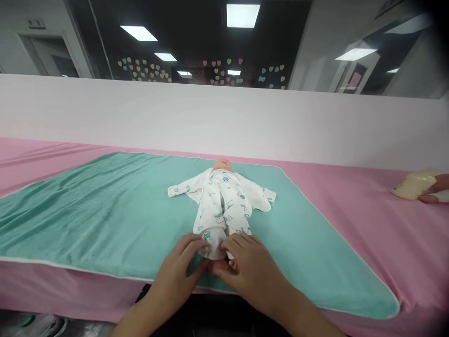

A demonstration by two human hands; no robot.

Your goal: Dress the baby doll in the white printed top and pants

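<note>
A baby doll (222, 164) lies on its back on a teal cloth, its head away from me and its legs toward me. It wears a white printed top (224, 179) with both sleeves spread sideways, and white printed trousers (210, 217). My left hand (178, 267) is closed on the lower end of the left trouser leg, thumb and fingers either side of the hem. At the other leg my right hand (250, 264) has its fingers curled over the fabric. A small doll foot (233, 265) shows beside the right fingers; my hands partly hide the hems.
The teal cloth (140, 210), wrinkled at left, covers part of a pink table covering (351, 201). A low white wall (210, 112) stands behind, below dark glass with heart stickers. At far right lies a cream-coloured shiny object (414, 185) beside a skin-toned part, kind unclear.
</note>
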